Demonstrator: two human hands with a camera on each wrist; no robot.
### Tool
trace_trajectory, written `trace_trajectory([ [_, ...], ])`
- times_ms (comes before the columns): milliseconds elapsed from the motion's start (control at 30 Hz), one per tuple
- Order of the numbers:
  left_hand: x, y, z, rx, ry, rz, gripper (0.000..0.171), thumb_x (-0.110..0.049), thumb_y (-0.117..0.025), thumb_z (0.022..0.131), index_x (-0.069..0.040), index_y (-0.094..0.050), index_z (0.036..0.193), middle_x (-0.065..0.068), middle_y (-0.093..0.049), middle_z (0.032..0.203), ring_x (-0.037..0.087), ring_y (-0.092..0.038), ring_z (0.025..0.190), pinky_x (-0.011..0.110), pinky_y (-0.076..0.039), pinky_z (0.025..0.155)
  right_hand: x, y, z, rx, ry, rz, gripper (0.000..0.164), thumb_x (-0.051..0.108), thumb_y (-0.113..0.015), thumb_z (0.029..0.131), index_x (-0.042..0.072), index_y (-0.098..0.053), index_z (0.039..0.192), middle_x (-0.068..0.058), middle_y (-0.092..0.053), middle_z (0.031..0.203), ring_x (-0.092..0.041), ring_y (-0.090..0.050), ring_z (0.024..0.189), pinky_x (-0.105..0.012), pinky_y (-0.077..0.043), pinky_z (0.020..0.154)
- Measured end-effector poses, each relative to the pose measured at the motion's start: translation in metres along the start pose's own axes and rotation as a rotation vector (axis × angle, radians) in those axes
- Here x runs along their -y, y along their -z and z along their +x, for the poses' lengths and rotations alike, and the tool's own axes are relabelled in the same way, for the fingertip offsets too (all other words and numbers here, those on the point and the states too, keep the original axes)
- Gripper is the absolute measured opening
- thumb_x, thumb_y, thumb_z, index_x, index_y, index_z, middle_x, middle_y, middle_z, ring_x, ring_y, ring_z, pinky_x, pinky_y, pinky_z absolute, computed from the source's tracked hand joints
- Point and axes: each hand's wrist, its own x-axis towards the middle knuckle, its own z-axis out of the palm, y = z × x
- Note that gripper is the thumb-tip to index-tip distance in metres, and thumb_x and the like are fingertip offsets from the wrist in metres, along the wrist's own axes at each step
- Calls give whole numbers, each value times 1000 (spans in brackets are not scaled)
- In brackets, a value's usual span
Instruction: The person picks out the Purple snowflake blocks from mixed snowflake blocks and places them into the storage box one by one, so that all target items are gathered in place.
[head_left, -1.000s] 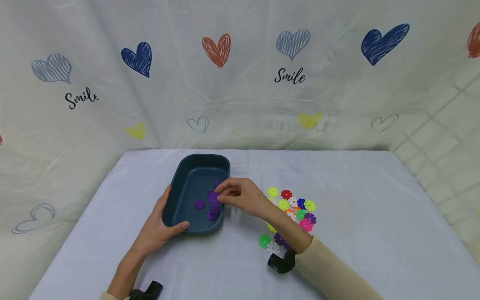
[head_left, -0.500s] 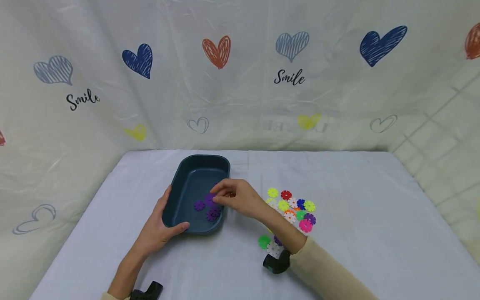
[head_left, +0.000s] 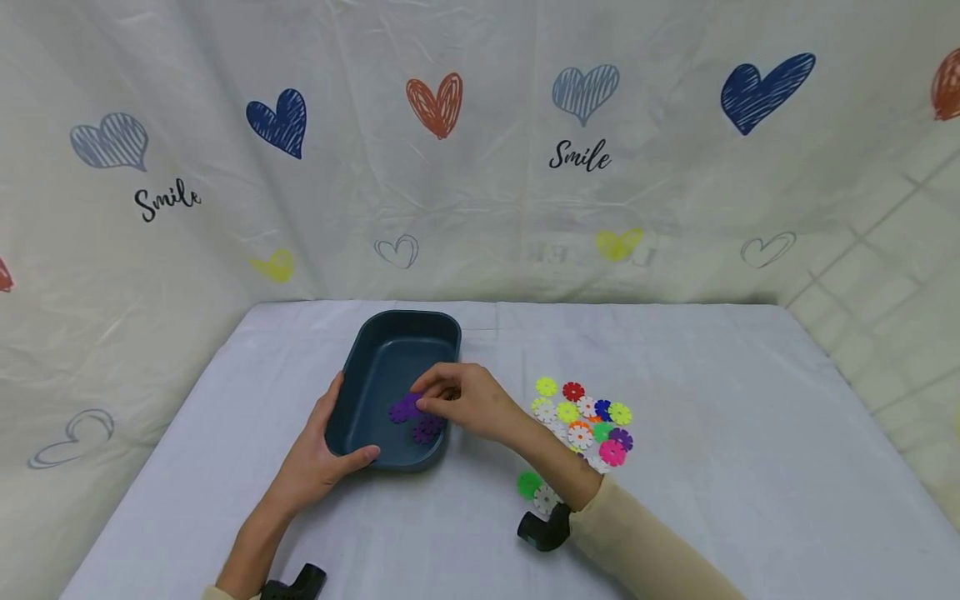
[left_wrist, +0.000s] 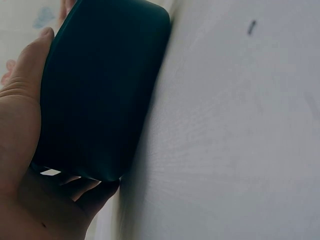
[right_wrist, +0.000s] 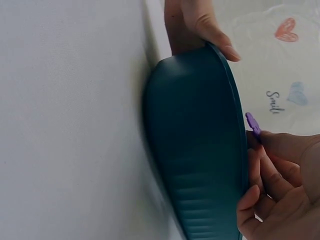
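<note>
In the head view, a dark teal plastic bin (head_left: 381, 360) stands on the white-covered table with several purple snowflake building discs (head_left: 427, 430) lying in its near part. My left hand (head_left: 309, 460) grips the bin's near left corner, its thumb over the rim; the left wrist view has the bin wall (left_wrist: 105, 90) between thumb and fingers. Over the bin's right side is my right hand (head_left: 471, 402). Its thumb and index finger pinch a purple snowflake disc (right_wrist: 253, 124) just above the rim in the right wrist view; other fingers are near or at the rim.
Right of the bin lies a loose spread of multicoloured snowflake discs (head_left: 582, 421), partly hidden by my right forearm. Black wrist cameras (head_left: 546, 528) sit on both wrists. A cloth printed with hearts (head_left: 435, 105) hangs behind the table.
My right hand has moved left and slightly nearer over the bin with the pinched purple disc. More of the loose discs' upper part shows beside the forearm. The left hand stays on the bin.
</note>
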Motion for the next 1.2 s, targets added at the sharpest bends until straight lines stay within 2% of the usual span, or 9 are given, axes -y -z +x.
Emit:
trace_trajectory([
  [333, 1, 1, 0, 1, 0, 8, 121, -35, -86, 83, -35, 0, 168, 15, -9, 177, 49, -16, 159, 79, -21, 117, 1, -4, 2, -3, -10, -50, 17, 16, -77, 95, 12, -78, 111, -1, -79, 94, -7, -66, 84, -19, -54, 74],
  [633, 1, 2, 0, 3, -8, 9, 122, -35, -87, 83, -32, -1, 169, 15, -9, 177, 49, -15, 159, 80, -21, 117, 6, -11, 4, 0, -40, -78, 17, 18, -79, 94, 11, -80, 109, 3, -78, 89, -7, -65, 82, -19, -51, 68],
  [833, 1, 1, 0, 6, -9, 8, 122, -35, -87, 83, -33, -1, 169, 14, -9, 177, 49, -16, 159, 80, -21, 116, 7, -14, 4, 19, -42, -92, 16, 20, -78, 95, 13, -81, 108, 4, -80, 93, -6, -68, 88, -20, -53, 72],
  [1000, 2, 1, 0, 6, -13, -11, 122, -34, -87, 83, -34, 0, 169, 13, -9, 177, 47, -17, 159, 79, -23, 116, 8, -10, 3, 15, -36, -120, 16, 24, -75, 98, 16, -80, 110, 6, -79, 101, -6, -68, 92, -20, -54, 78],
  [1200, 2, 1, 1, 4, -5, -15, 121, -32, -87, 83, -33, 0, 169, 12, -9, 177, 47, -17, 159, 79, -22, 117, 7, -1, -1, 2, -26, -89, 13, 22, -73, 98, 19, -79, 110, 6, -77, 103, -7, -66, 90, -22, -54, 79],
])
